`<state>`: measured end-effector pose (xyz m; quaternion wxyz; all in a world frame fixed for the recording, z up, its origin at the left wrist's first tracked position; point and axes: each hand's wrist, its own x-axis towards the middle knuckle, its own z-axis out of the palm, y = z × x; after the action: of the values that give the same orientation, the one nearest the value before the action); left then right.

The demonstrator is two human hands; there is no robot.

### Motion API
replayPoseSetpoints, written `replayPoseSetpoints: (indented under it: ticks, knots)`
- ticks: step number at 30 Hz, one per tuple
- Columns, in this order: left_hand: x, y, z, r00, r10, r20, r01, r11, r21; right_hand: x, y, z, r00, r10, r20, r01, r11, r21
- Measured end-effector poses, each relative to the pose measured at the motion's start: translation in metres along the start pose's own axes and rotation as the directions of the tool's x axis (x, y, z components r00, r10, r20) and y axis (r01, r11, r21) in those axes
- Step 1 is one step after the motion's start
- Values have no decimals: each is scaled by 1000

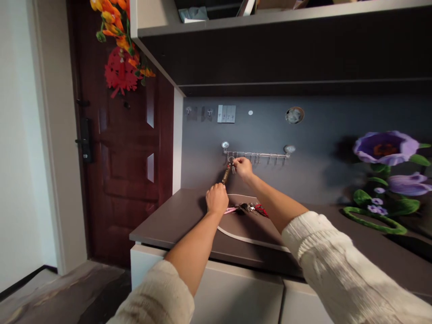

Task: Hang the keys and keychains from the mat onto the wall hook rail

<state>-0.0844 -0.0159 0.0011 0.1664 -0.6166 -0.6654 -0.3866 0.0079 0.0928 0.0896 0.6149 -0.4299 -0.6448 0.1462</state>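
Note:
A bunch of keys [233, 169] on a metal ring hangs just below the left end of a metal hook rail [256, 154] on the wall. My right hand [243, 168] pinches the key ring [231, 159] close under the hooks; whether the ring sits on a hook I cannot tell. A dark strap with gold lettering [226, 174] slants down from the ring. Its lower end is in my left hand [217, 198], whose fingers are closed around it. On the counter behind my left hand lies a pile of more keys [246, 208] with pink and red cords.
A white-rimmed tray or mat [239, 236] lies on the brown counter [158, 216] beneath the keys. Purple artificial flowers [384, 148] stand at right. An overhanging cabinet [286, 49] is above, with wall switches [226, 114] below it. A dark red door [131, 198] is at left.

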Motion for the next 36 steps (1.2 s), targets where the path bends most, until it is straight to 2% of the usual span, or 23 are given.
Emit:
replayPoseSetpoints:
  ticks: [9, 19, 29, 36]
  knots:
    - [1, -2, 3, 999, -45, -14, 45, 999, 9, 10, 2, 21, 995, 82, -54, -82, 997, 6]
    - [1, -2, 0, 998, -56, -6, 56, 998, 14, 11, 10, 30, 978, 166, -128, -172, 984, -36]
    - [1, -3, 1, 998, -66, -8, 66, 998, 7, -1, 14, 23, 982, 176, -62, -177, 984, -3]
    - [1, -5, 3, 999, -34, -27, 35, 999, 24, -14, 6, 10, 957, 279, 77, -290, 929, 231]
